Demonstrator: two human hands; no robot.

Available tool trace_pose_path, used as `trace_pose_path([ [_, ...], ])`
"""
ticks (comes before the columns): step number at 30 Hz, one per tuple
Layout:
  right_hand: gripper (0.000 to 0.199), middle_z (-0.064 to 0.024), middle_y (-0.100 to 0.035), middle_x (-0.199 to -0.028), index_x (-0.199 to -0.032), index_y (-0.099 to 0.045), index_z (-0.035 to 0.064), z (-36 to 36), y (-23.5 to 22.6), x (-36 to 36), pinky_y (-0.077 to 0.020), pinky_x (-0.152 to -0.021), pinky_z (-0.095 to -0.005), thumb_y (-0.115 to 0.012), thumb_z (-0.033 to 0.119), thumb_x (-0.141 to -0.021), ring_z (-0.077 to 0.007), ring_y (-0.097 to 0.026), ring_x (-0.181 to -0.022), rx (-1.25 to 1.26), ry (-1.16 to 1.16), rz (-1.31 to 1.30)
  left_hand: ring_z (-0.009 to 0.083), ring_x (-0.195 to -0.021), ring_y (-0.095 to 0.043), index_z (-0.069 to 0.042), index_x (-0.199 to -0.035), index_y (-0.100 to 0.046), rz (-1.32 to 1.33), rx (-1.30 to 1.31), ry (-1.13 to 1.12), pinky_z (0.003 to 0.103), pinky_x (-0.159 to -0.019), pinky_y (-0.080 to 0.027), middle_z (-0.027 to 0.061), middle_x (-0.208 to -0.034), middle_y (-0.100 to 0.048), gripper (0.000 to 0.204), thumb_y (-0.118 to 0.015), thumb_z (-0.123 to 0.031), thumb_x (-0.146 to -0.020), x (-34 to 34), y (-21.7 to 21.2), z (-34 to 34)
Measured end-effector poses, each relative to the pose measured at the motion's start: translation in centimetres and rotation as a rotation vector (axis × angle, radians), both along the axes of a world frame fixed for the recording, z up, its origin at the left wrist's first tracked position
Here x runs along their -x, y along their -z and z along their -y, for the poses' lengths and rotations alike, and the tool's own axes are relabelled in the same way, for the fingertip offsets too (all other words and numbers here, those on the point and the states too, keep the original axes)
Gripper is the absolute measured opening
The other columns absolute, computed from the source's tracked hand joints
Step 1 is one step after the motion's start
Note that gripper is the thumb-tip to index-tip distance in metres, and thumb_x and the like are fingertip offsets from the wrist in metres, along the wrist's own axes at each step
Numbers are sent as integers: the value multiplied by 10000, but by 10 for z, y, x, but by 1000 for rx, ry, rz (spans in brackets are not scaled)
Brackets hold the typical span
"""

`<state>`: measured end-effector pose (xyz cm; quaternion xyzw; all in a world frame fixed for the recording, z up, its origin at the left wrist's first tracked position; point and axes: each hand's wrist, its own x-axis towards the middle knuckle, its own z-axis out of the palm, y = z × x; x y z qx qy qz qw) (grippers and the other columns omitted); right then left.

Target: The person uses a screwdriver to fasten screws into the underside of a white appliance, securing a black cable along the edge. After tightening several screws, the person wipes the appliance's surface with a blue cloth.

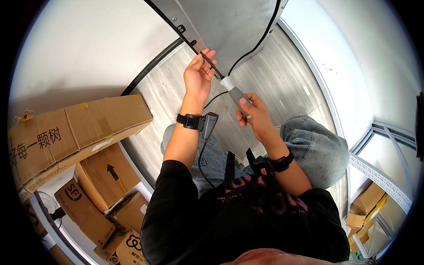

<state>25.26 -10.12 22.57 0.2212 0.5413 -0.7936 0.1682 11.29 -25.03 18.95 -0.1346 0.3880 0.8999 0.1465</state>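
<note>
A screwdriver (237, 93) with a grey and white handle and a long dark shaft slants between my hands. My right hand (258, 115) is closed around its handle, thumb on top. The fingers of my left hand (198, 79) pinch the shaft near its tip, and some of them are curled loosely. Just beyond my left hand rises a grey metal panel (225, 31) with a dark edge strip, small holes and a screw-like fastener (175, 19). The tip is close to the panel's lower edge; whether it touches cannot be made out. A black cable (251, 49) runs down the panel.
Brown cardboard boxes (110, 172) fill a shelf at the left, with a long carton (88, 128) above. A metal rack (382, 176) with more boxes stands at the right. White walls flank the grey wood-look floor (287, 79). My knees (313, 145) are bent below my hands.
</note>
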Motion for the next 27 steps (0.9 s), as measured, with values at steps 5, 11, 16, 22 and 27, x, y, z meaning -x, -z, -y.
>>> trace_pose_path([
  [5, 320, -35, -572, -641, -922, -540, 70, -2, -1, -2, -393, -517, -250, -533, 391, -915, -100, -489, -509, 30, 72, 24, 171, -831, -615, 30, -1215, -495, -13, 4, -9, 256, -678, -506, 147, -1117, -622, 318, -356, -114, -969, -1, -3, -2],
  [11, 310, -29, -569, -624, -886, -541, 77, -6, -1, -9, -392, -518, -250, -514, 383, -925, -98, -485, -501, 42, 76, 12, 158, -831, -611, 13, -1224, -496, -33, 44, -9, 256, -688, -504, 139, -1146, -613, 323, -342, -127, -976, -3, -3, -4],
  [16, 302, -30, -572, -630, -885, -541, 75, -7, 1, -11, -390, -515, -250, -517, 373, -926, -97, -487, -504, 36, 72, 5, 150, -855, -605, -27, -1236, -497, -45, 85, 20, 259, -719, -496, 108, -1175, -603, 331, -334, -167, -984, -5, -2, -3],
  [22, 295, -33, -571, -632, -894, -536, 76, -4, -2, -10, -388, -511, -249, -522, 370, -924, -97, -488, -506, 7, 61, -31, 147, -857, -596, -35, -1195, -518, -19, 60, 7, 266, -723, -486, 96, -1140, -620, 308, -341, -177, -987, -5, -3, -1],
  [27, 289, -33, -570, -634, -914, -537, 79, -4, -1, -13, -389, -512, -246, -528, 368, -921, -100, -491, -508, -28, 71, -21, 150, -852, -592, -38, -1178, -525, -9, 62, 8, 274, -726, -477, 97, -1129, -625, 295, -345, -177, -989, -7, -9, 0],
])
